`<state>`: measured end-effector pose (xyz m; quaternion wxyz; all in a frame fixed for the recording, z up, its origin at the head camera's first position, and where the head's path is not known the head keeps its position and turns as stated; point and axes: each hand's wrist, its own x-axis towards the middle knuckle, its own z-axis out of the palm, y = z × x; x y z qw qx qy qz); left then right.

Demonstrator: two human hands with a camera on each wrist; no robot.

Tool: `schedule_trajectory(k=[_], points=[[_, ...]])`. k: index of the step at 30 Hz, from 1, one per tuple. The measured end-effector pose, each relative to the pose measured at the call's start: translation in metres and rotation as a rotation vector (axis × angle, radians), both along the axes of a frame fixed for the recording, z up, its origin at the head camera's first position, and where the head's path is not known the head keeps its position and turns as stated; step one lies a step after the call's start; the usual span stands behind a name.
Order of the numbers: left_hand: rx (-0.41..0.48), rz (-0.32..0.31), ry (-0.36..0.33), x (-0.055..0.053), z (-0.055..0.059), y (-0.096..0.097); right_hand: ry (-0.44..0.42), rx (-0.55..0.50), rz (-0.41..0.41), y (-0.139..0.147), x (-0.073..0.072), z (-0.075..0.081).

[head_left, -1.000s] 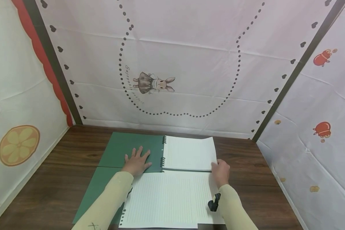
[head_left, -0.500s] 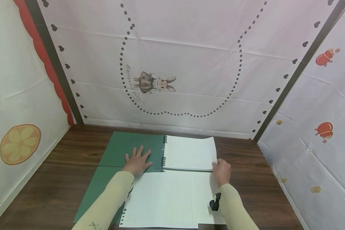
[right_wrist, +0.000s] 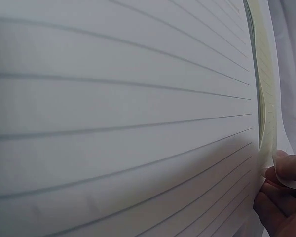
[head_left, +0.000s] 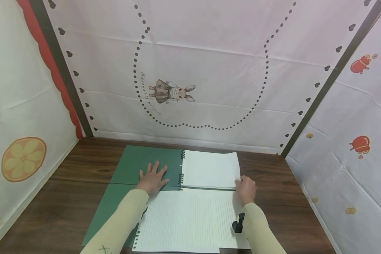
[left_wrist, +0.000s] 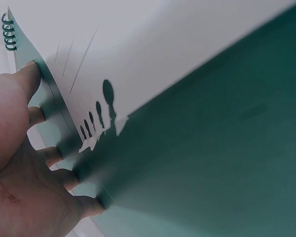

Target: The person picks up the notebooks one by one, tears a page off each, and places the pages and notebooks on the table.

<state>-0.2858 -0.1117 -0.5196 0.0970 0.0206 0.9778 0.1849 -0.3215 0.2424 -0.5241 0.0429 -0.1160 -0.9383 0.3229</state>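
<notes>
A spiral notebook lies open, its green cover [head_left: 146, 155] to the left and its lined white page [head_left: 209, 169] to the right of the black coil [head_left: 181, 179]. My left hand [head_left: 151, 180] rests on the cover with fingers spread; in the left wrist view the fingertips [left_wrist: 96, 205] touch the green surface. At the page's near right corner, my right hand [head_left: 245, 189] pinches the paper edge between thumb and curled fingers. The right wrist view shows the page edge [right_wrist: 267, 98] curling up by that hand. Loose lined sheets [head_left: 184, 222] with torn holes lie in front.
Another green cover [head_left: 104, 208] lies at the near left, partly under the left sleeve. The dark wooden table [head_left: 60, 197] meets white printed cloth walls [head_left: 209, 88] at the back and sides. A black device [head_left: 238, 225] is strapped at the right wrist.
The head view has shifted very slightly. Both hands keep their places on the notebook, and the pages lie as before.
</notes>
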Motion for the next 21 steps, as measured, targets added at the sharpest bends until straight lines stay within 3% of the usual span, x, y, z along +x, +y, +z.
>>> schedule_trajectory(k=[21], points=[[-0.001,-0.006,0.012,0.0042,0.005,0.0013,0.009,0.061,0.014,0.0,-0.0032,-0.0004]])
